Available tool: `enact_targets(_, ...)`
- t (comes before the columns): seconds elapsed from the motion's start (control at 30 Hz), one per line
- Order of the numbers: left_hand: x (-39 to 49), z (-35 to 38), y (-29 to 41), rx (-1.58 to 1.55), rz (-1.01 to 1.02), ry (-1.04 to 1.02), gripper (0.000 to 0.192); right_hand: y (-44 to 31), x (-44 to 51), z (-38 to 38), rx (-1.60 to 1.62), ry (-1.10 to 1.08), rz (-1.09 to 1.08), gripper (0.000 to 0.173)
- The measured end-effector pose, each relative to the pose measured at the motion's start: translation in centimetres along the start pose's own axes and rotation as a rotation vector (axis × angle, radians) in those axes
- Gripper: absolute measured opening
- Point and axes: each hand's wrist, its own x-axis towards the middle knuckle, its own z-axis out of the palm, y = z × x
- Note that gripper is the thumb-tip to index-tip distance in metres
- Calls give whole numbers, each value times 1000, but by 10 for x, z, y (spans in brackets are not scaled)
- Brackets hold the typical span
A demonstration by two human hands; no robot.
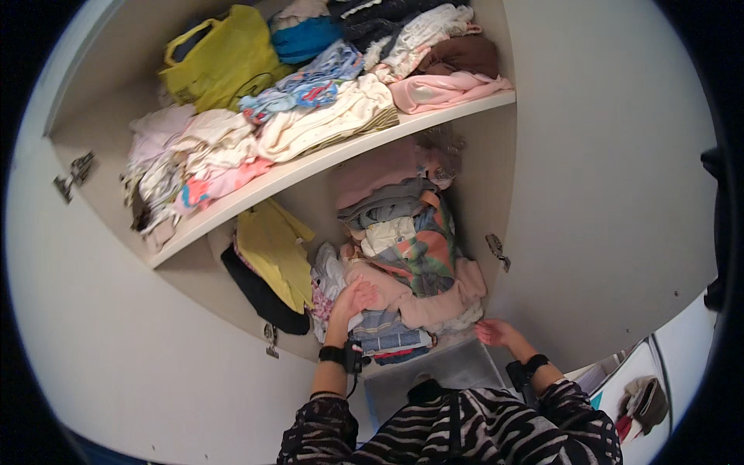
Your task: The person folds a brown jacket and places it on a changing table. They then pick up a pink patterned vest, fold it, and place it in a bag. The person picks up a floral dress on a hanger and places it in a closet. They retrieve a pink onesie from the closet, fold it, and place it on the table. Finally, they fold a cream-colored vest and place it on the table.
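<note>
In the lower part of an open cupboard, my left hand point(355, 297) lies at the left end of a pale pink garment point(427, 308), fingers loosely spread. Whether it presses on the cloth or hovers just over it I cannot tell. My right hand point(494, 333) is at the right edge of the pile, by a whitish knitted fabric point(465, 318); its fingertips are close together and a grip cannot be made out. Above the pink garment sits a patterned green and orange bundle point(427, 256). Folded blue and striped clothes point(386, 334) are stacked beneath, between my hands.
A shelf board point(325, 165) crosses above, loaded with clothes and a yellow bag point(224, 61). Yellow cloth point(276, 250) and black cloth point(261, 296) stand at the left. Cupboard doors are open on both sides. A translucent plastic box point(459, 363) lies below the pile.
</note>
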Motion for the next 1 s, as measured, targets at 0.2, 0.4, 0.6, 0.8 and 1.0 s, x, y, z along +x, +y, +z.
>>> enact_targets(0.2, 124, 10, 94, -263, -87, 53, 71, -9, -4, -11, 151, -21, -206, 18)
enact_targets(0.4, 171, -14, 148, 931, 850, -47, 97, 2, 3, -10, 366, 46, -336, 20)
enact_targets(0.6, 250, -30, 214, 1290, 1134, 183, 105, 21, 9, 0, 415, 138, -397, 20)
enact_targets(0.8, 214, 3, 221, 1266, 400, 11, 89, -19, 24, 61, 137, 147, -363, 22)
enact_targets(1.0, 151, 0, 216, 1288, 581, 69, 82, -82, 50, 150, -250, 157, -418, 25)
